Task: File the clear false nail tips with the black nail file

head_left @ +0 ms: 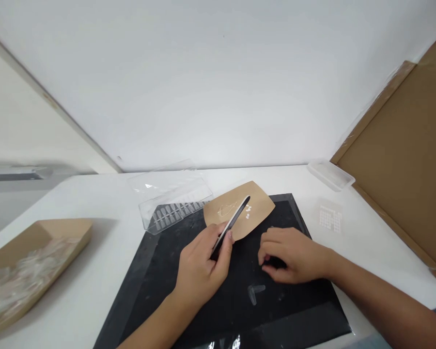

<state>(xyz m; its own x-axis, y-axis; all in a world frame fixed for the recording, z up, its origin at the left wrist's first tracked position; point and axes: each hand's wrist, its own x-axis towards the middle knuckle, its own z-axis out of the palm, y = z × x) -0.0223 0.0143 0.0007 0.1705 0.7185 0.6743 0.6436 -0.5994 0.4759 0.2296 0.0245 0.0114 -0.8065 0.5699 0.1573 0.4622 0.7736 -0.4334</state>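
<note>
My left hand is closed around a long, flat nail file, dark on its face with a pale edge, tilted up toward the back right. Behind its tip lies a brown paper sheet bearing small white pieces and a clear smear. My right hand rests over the black mat with fingers curled and thumb drawn in; whatever sits at its fingertips is too small to make out. Just below it on the mat are clear nail tips.
At back left, a clear plastic case holds rows of nail tips, its lid raised. A brown tray of crumpled clear plastic stands at left. On the right are a clear shallow box, a sheet of small pale squares and a cardboard wall.
</note>
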